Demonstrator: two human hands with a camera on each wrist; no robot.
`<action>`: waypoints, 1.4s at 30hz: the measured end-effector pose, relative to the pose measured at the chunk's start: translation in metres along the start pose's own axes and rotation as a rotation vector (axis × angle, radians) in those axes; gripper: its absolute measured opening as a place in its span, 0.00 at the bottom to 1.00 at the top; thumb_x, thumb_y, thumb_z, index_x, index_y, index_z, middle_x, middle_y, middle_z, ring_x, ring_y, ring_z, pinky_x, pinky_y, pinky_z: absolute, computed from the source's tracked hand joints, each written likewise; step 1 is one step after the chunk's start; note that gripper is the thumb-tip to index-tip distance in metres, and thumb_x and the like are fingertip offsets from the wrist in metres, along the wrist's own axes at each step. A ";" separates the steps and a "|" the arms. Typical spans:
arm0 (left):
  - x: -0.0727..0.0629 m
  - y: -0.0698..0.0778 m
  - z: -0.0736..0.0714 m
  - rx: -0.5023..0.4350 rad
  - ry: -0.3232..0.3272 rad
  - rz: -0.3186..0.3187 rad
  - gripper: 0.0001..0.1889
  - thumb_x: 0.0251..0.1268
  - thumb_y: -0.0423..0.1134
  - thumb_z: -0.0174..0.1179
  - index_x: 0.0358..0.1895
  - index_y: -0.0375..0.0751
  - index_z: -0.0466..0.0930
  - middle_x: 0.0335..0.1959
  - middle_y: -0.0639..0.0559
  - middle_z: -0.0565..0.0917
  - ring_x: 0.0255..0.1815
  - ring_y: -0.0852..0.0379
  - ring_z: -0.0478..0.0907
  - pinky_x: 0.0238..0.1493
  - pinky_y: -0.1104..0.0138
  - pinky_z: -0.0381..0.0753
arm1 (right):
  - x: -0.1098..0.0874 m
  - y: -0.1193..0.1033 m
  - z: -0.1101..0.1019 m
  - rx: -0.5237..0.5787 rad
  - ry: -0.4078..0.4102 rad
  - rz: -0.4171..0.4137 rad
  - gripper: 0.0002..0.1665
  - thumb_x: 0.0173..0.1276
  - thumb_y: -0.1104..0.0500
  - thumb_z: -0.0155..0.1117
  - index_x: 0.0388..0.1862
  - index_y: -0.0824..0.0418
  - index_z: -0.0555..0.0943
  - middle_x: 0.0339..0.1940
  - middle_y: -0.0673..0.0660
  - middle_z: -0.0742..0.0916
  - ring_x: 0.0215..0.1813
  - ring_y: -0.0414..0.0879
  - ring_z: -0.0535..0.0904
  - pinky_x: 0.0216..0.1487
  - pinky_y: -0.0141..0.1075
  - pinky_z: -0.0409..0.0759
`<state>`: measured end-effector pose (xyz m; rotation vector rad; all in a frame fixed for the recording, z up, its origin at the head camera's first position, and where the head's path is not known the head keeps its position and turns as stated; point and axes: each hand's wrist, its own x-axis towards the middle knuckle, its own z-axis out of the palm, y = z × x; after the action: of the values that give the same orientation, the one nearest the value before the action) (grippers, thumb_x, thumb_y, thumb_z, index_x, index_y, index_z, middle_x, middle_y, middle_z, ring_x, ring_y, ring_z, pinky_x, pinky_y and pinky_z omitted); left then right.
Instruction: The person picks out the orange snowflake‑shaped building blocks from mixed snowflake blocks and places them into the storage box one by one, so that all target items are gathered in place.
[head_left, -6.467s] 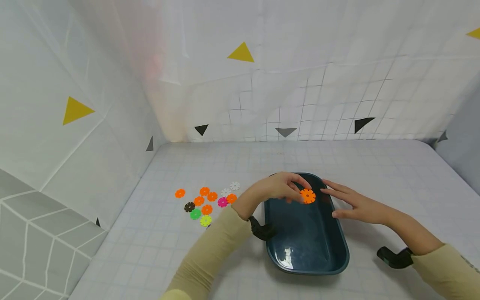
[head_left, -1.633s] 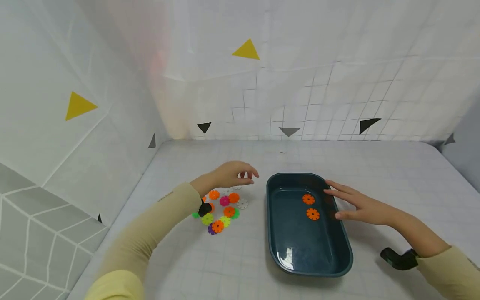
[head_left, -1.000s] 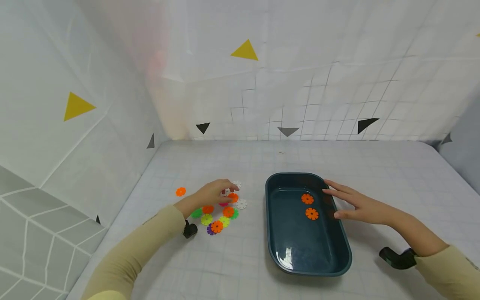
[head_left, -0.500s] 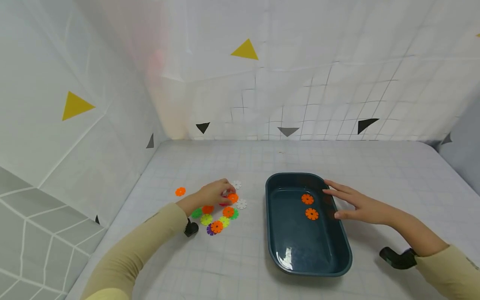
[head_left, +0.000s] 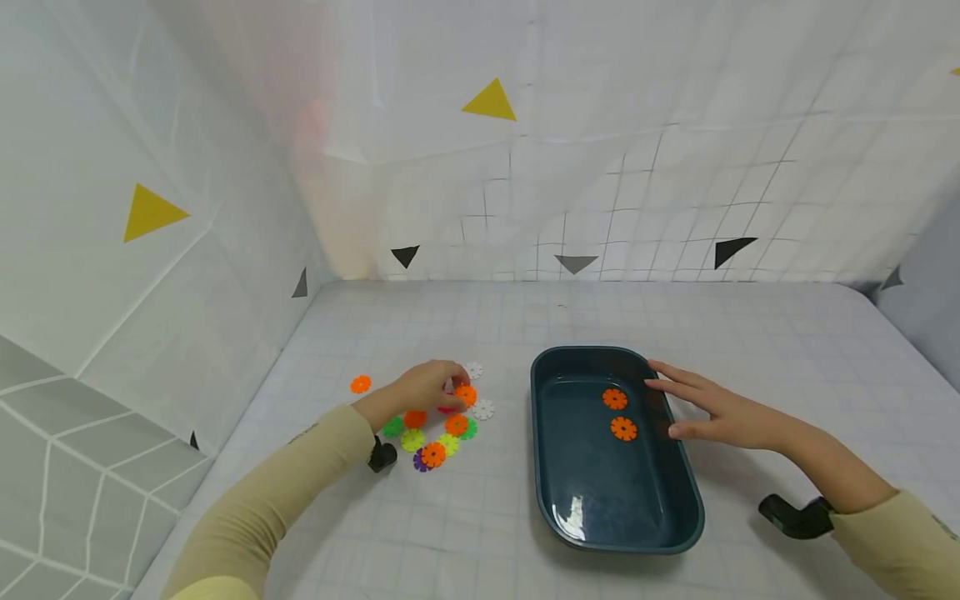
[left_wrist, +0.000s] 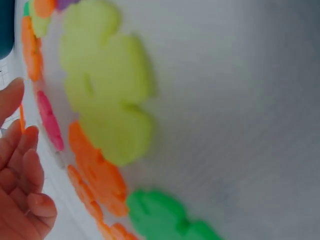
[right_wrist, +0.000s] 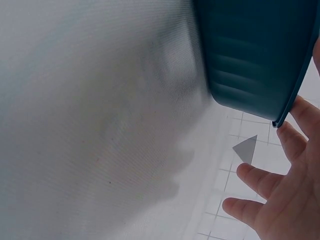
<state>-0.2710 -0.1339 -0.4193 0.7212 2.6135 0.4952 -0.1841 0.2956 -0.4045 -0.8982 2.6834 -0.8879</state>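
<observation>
My left hand (head_left: 427,387) is low at the far side of a cluster of notched plastic discs. Thumb and forefinger pinch an orange notched disc (head_left: 466,396); in the left wrist view, this orange disc (left_wrist: 22,118) shows edge-on between them. A pink disc (left_wrist: 49,120) lies just under the fingers. On the right, my right hand (head_left: 723,414) has its fingers spread and rests on the rim of a dark teal tray (head_left: 551,508). Two orange discs, a farther one (head_left: 615,399) and a nearer one (head_left: 624,428), lie flat inside the tray.
Around the left hand lie a yellow-green disc (head_left: 412,440), a purple disc (head_left: 422,460), a green disc (head_left: 393,427), white discs and several others. A lone orange disc (head_left: 360,384) sits farther left. White sheeting (head_left: 420,192) rises behind the table.
Earlier my left hand held an orange disc over the tray; two now lie inside. That hand has moved left, down to the cluster, and pinches another. The right hand stays at the rim.
</observation>
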 end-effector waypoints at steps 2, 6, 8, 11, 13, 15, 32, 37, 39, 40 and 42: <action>0.000 0.001 -0.001 -0.017 -0.001 -0.008 0.17 0.55 0.46 0.64 0.48 0.46 0.77 0.38 0.57 0.77 0.35 0.58 0.71 0.42 0.67 0.73 | 0.000 0.000 0.000 0.000 0.001 -0.001 0.38 0.61 0.52 0.63 0.68 0.59 0.62 0.73 0.62 0.56 0.67 0.60 0.53 0.54 0.68 0.58; -0.001 0.004 -0.004 -0.031 0.004 -0.009 0.16 0.55 0.46 0.64 0.47 0.46 0.77 0.38 0.57 0.78 0.35 0.58 0.71 0.41 0.67 0.73 | -0.001 0.000 0.001 -0.004 0.006 -0.005 0.38 0.61 0.52 0.63 0.68 0.59 0.62 0.73 0.62 0.56 0.67 0.59 0.53 0.53 0.68 0.58; -0.003 0.005 -0.006 -0.025 0.014 0.001 0.16 0.55 0.45 0.64 0.47 0.46 0.77 0.39 0.57 0.78 0.36 0.58 0.71 0.42 0.67 0.73 | -0.001 0.000 0.001 -0.006 0.007 -0.007 0.38 0.61 0.52 0.63 0.68 0.59 0.62 0.73 0.61 0.56 0.67 0.57 0.53 0.53 0.68 0.58; -0.006 0.009 -0.009 -0.026 0.042 0.014 0.16 0.56 0.43 0.64 0.47 0.45 0.77 0.40 0.56 0.78 0.38 0.58 0.71 0.43 0.67 0.73 | -0.002 0.000 0.001 -0.006 0.010 -0.010 0.38 0.61 0.53 0.63 0.68 0.59 0.62 0.73 0.61 0.56 0.69 0.52 0.52 0.53 0.68 0.58; -0.008 0.011 -0.012 -0.017 0.068 0.029 0.16 0.56 0.42 0.64 0.47 0.45 0.77 0.41 0.56 0.78 0.38 0.59 0.71 0.43 0.67 0.73 | -0.002 0.000 0.001 -0.006 0.011 -0.011 0.37 0.61 0.53 0.63 0.68 0.59 0.62 0.73 0.60 0.56 0.69 0.51 0.52 0.54 0.68 0.58; -0.010 0.013 -0.015 -0.010 0.089 0.050 0.16 0.56 0.41 0.64 0.48 0.44 0.77 0.41 0.55 0.78 0.36 0.59 0.71 0.41 0.68 0.74 | -0.002 -0.001 0.001 -0.007 0.012 -0.012 0.37 0.61 0.52 0.63 0.67 0.59 0.63 0.73 0.60 0.56 0.69 0.50 0.52 0.54 0.68 0.58; -0.019 0.029 -0.024 -0.009 0.171 0.171 0.17 0.53 0.42 0.66 0.46 0.42 0.77 0.39 0.55 0.78 0.27 0.59 0.70 0.31 0.71 0.73 | -0.001 -0.001 0.002 0.003 0.012 0.007 0.38 0.60 0.52 0.63 0.67 0.61 0.63 0.73 0.63 0.55 0.66 0.67 0.53 0.53 0.70 0.56; -0.024 0.040 -0.027 -0.014 0.184 0.193 0.16 0.53 0.42 0.66 0.45 0.42 0.77 0.38 0.55 0.78 0.26 0.59 0.69 0.31 0.71 0.73 | 0.000 -0.001 0.003 -0.001 0.012 0.011 0.38 0.60 0.52 0.63 0.67 0.61 0.63 0.72 0.64 0.55 0.66 0.68 0.53 0.53 0.71 0.56; -0.025 0.044 -0.028 -0.011 0.193 0.204 0.16 0.53 0.41 0.66 0.45 0.42 0.77 0.37 0.55 0.78 0.26 0.59 0.69 0.30 0.71 0.73 | 0.000 -0.001 0.003 -0.004 0.012 0.014 0.38 0.60 0.52 0.63 0.67 0.61 0.63 0.72 0.64 0.55 0.66 0.68 0.53 0.53 0.71 0.56; -0.026 0.046 -0.028 -0.010 0.199 0.209 0.16 0.53 0.41 0.66 0.45 0.42 0.77 0.37 0.55 0.77 0.26 0.59 0.69 0.30 0.71 0.73 | 0.000 -0.001 0.003 -0.006 0.012 0.016 0.38 0.60 0.52 0.63 0.67 0.61 0.63 0.72 0.64 0.55 0.66 0.68 0.53 0.53 0.71 0.56; -0.027 0.050 -0.029 -0.013 0.211 0.223 0.16 0.53 0.41 0.66 0.45 0.42 0.77 0.37 0.55 0.77 0.26 0.59 0.68 0.29 0.72 0.73 | 0.000 0.000 0.003 -0.006 0.012 0.017 0.38 0.60 0.52 0.63 0.67 0.60 0.63 0.72 0.64 0.55 0.66 0.68 0.53 0.53 0.71 0.56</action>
<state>-0.2422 -0.1156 -0.3655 1.0134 2.7327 0.6865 -0.1825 0.2940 -0.4069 -0.8721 2.7012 -0.8853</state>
